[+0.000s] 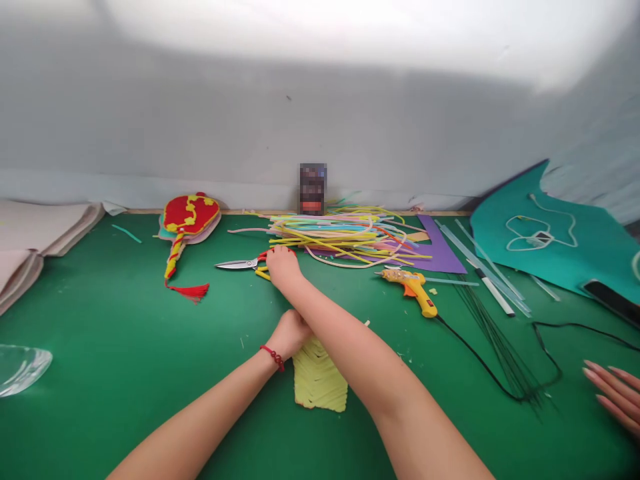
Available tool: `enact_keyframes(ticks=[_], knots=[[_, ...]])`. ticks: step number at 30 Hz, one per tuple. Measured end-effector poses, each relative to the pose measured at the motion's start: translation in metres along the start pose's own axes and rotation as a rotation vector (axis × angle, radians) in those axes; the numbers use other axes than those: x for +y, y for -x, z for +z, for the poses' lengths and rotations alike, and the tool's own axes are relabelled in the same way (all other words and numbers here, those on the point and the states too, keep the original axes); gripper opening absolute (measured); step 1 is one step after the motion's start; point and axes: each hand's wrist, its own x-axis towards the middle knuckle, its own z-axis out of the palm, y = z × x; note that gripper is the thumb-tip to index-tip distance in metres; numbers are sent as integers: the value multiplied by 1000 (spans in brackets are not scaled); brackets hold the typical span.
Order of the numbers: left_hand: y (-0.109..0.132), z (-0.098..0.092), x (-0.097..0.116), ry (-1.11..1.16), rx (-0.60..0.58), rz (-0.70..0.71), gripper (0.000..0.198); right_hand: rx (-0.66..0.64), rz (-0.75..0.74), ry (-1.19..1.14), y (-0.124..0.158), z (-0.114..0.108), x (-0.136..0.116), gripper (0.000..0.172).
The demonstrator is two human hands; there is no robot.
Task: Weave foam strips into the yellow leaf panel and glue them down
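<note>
My right hand [284, 265] reaches across my left arm, its fingers closed over the red and yellow handles of the scissors [238, 265]. The blades lie on the green table and point left. My left hand [293, 332], with a red beaded bracelet at the wrist, is closed at the upper edge of a yellow-green piece [320, 380] covered in slanting rows of fuzzy strips. My right forearm hides part of that hand and piece, so what its fingers hold cannot be made out. Past the forearm a small pale end [367, 324] sticks out.
Pipe cleaners [340, 237] are heaped at the back by a purple sheet [445, 250]. A yellow glue gun [413, 288] lies right, its cord trailing. A red-and-yellow fan-shaped craft [193, 217] lies left. Another person's hand [615, 393] is at right, below a teal sheet [525, 227].
</note>
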Motion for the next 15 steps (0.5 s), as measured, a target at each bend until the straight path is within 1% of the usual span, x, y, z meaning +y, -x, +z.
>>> enact_keyframes(ticks=[3, 5, 7, 9, 10, 12, 15], knots=[[0, 0, 0, -19, 21, -13, 25, 25, 4, -36, -5, 5, 2, 34], [0, 0, 0, -13, 24, -40, 26, 54, -1, -73, -3, 4, 8, 35], [0, 1, 0, 21, 15, -52, 29, 93, 14, -107, 2, -2, 14, 30], [1, 1, 0, 80, 3, -60, 34, 143, 64, -169, 12, -13, 22, 23], [2, 1, 0, 113, -2, -69, 36, 167, 97, -214, 18, -20, 27, 24], [4, 1, 2, 174, 2, -99, 38, 213, 180, -441, 37, -35, 39, 33], [9, -2, 8, 243, 8, -131, 41, 195, 184, -677, 79, -58, 64, 42]])
